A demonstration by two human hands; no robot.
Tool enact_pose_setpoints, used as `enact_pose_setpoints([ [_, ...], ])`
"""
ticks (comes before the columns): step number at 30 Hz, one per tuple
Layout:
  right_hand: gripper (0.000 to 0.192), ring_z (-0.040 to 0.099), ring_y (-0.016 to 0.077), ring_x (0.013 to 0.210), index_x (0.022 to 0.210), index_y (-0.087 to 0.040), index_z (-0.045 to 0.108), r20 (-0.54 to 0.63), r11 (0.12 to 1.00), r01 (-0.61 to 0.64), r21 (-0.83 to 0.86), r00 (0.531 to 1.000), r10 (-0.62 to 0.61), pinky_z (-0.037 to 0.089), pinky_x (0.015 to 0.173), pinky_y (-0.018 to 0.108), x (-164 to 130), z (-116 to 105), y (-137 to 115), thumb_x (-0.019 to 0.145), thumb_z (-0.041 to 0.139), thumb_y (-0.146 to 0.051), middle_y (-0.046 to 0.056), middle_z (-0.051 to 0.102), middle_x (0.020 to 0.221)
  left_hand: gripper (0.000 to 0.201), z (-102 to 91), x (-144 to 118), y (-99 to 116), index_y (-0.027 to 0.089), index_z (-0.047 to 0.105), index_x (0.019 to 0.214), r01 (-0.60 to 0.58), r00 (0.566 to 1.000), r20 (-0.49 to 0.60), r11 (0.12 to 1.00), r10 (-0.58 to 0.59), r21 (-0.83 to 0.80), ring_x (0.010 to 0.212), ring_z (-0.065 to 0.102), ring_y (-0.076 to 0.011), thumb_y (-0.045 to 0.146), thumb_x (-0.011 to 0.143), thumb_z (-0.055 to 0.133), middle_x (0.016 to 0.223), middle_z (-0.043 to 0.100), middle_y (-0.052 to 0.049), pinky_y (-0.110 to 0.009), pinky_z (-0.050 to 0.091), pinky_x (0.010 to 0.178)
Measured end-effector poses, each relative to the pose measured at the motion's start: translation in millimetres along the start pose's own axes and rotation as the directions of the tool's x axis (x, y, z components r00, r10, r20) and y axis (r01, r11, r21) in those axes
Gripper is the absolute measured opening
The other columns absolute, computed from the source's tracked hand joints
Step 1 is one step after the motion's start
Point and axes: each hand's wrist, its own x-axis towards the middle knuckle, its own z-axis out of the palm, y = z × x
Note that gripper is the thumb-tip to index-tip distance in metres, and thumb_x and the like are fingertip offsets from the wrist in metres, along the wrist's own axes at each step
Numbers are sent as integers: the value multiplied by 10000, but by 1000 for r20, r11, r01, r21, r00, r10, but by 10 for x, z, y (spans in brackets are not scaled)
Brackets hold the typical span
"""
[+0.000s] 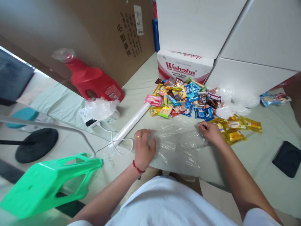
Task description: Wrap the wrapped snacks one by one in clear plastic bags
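Film: clear plastic film lay spread flat near the front edge of the table, crinkled, between your two hands.
Left hand: your left hand rested palm down on the film's left end, fingers curled loosely, gripping nothing that I could see.
Right hand: your right hand pressed on the film's right end, fingers bent at its far corner; whether they pinched the film, I could not tell.
Snacks: a pile of wrapped snacks sat just behind the film, toward the back of the table.
Yellow packs: several yellow packs lay just beside your right hand, on its right.
Roll: a white roll lay slanted near the table's left edge, close to your left hand.
Box: a red and white box stood at the back edge, behind the snacks.
Bottle: a red bottle stood off the back left corner.
Stool: a green stool lay tipped beyond the left edge, well apart from the film.
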Motion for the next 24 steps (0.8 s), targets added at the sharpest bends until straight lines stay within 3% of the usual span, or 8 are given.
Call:
enact_pose_setpoints([
  [2, 378, 477, 157, 546, 769, -200, 684, -50, 1000, -30, -1, 998, 30, 341, 570, 281, -86, -9, -41, 869, 532, -532, -2, 570, 570, 184, -13, -63, 200, 220, 671, 1019, -145, 989, 36, 989, 144, 39, 1061, 594, -280, 197, 903, 530, 1054, 666, -105, -465, 464, 959],
  [6, 396, 497, 166, 571, 769, -207, 673, -134, 994, -108, 20, 985, 110, 358, 575, 284, -388, -38, 5, 881, 531, -559, 4, 586, 601, 182, 227, -187, 351, 226, 702, 1025, -265, 908, 338, 964, 248, 3, 1154, 608, -299, 225, 927, 549, 1112, 720, -104, -513, 426, 1008],
  [11, 448, 519, 187, 574, 793, -211, 686, -233, 954, -292, 65, 925, 299, 385, 583, 293, -931, -74, 233, 878, 532, -624, -2, 562, 557, 323, 546, -89, -48, 234, 722, 990, -234, 795, 531, 956, 293, -178, 1404, 505, -316, 76, 741, 588, 1265, 711, -70, -631, 266, 1202],
  [14, 493, 534, 196, 558, 810, -210, 687, -205, 929, -359, 86, 907, 369, 410, 591, 304, -1165, -79, 361, 875, 521, -670, 3, 583, 549, 369, 593, 156, -285, 224, 731, 912, -230, 746, 534, 907, 398, -354, 1445, 481, -275, 25, 673, 532, 1287, 712, -61, -540, 375, 1190],
  [17, 502, 565, 212, 579, 857, -209, 706, -203, 918, -393, 47, 896, 394, 441, 617, 322, -1250, -105, 441, 891, 498, -665, 18, 617, 586, 348, 624, 447, -366, 218, 729, 788, -224, 719, 522, 864, 459, -451, 1411, 526, -251, 9, 642, 492, 1225, 746, -56, -492, 422, 1171],
  [19, 474, 608, 234, 660, 906, -206, 728, -255, 931, -360, -55, 907, 335, 473, 667, 350, -1259, -160, 433, 910, 489, -615, 54, 672, 706, 311, 651, 602, -355, 218, 706, 701, -201, 720, 525, 860, 454, -468, 1315, 604, -244, 12, 631, 484, 1094, 781, -49, -478, 452, 1140],
  [21, 443, 641, 286, 849, 1006, -193, 747, -367, 934, -275, -227, 913, 179, 504, 768, 405, -1268, -234, 346, 932, 495, -550, 118, 705, 933, 294, 665, 693, -322, 218, 698, 683, -174, 740, 517, 865, 430, -470, 1207, 656, -233, 18, 631, 488, 988, 788, -46, -441, 491, 1084],
  [24, 372, 584, 342, 1117, 1160, -182, 727, -496, 907, -99, -410, 858, -130, 488, 952, 495, -1290, -271, 71, 984, 508, -425, 179, 653, 1177, 280, 632, 696, -266, 215, 701, 683, -212, 767, 490, 885, 414, -415, 1108, 661, -228, 20, 643, 504, 954, 783, -43, -421, 492, 1038],
])
